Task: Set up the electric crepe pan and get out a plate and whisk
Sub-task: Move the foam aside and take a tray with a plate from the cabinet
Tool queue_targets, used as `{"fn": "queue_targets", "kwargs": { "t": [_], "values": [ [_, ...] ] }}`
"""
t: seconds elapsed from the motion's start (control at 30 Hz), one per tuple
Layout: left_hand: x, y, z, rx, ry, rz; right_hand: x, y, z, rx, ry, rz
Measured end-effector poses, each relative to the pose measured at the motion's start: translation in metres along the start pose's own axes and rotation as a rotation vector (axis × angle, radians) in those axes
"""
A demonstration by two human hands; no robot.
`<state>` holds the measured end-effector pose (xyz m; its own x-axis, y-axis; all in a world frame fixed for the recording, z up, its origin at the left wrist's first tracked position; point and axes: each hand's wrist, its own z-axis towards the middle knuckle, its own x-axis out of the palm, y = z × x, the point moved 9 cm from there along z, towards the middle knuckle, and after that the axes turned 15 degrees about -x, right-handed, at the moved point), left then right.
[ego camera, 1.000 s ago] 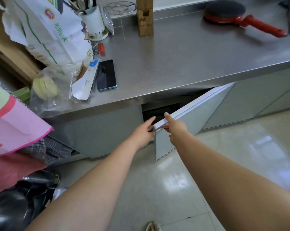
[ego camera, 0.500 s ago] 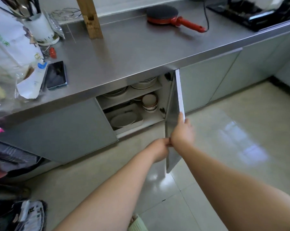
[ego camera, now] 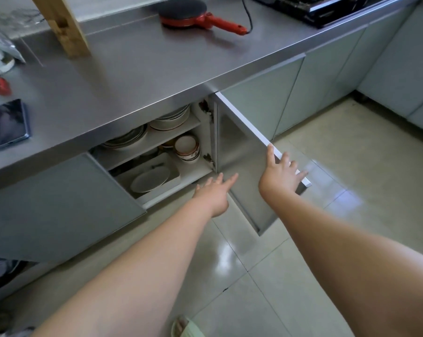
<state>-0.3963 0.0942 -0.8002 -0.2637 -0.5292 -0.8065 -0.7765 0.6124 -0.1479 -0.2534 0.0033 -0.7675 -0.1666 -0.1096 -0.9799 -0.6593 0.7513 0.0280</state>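
The red electric crepe pan [ego camera: 184,11] lies on the steel counter [ego camera: 137,69] at the back, its black cord trailing right. Below the counter a cabinet door [ego camera: 244,166] stands swung wide open. My right hand [ego camera: 279,175] rests on the door's top edge, fingers draped over it. My left hand [ego camera: 215,194] is open and empty, stretched toward the cabinet's lower shelf. Inside, stacked plates [ego camera: 171,119] fill the upper shelf, a white plate [ego camera: 150,179] lies in a tray below, and nested bowls [ego camera: 187,148] stand beside it. No whisk is visible.
A wooden post [ego camera: 64,25] stands on the counter at the back left. A phone [ego camera: 8,124] lies near the counter's left edge. A black hob [ego camera: 310,7] sits at the far right. Shut cabinet doors [ego camera: 327,76] continue right. A slipper [ego camera: 186,328] shows on the tiled floor.
The cabinet door went from barely ajar to wide open, showing the dishes. My left hand let go of the door and now reaches toward the shelves. My right hand stays on the door.
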Motion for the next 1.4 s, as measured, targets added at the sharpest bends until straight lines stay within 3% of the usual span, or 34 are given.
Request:
{"fn": "queue_targets", "kwargs": {
  "t": [0.2, 0.33, 0.53, 0.73, 1.1, 1.23, 1.4],
  "values": [
    [0.005, 0.009, 0.005, -0.001, 0.002, 0.062, -0.004, 0.014, -0.007, -0.030, -0.017, -0.047],
    [0.001, 0.045, 0.012, -0.051, -0.019, 0.092, 0.003, 0.067, -0.009, -0.216, -0.074, -0.107],
    [-0.002, 0.145, 0.034, -0.240, -0.027, 0.198, 0.056, 0.170, 0.001, -0.448, 0.133, 0.024],
    [0.012, 0.239, 0.071, -0.347, 0.064, 0.130, 0.120, 0.244, 0.030, -0.472, 0.338, 0.166],
    [0.007, 0.324, 0.165, -0.347, -0.175, 0.551, 0.226, 0.310, 0.098, -0.482, 0.422, 0.254],
    [0.033, 0.334, 0.193, -0.329, -0.111, 0.374, 0.254, 0.313, 0.122, -0.458, 0.445, 0.231],
    [0.086, 0.337, 0.245, -0.481, -0.040, -0.228, 0.303, 0.306, 0.175, -0.371, 0.395, 0.239]
  ]
}}
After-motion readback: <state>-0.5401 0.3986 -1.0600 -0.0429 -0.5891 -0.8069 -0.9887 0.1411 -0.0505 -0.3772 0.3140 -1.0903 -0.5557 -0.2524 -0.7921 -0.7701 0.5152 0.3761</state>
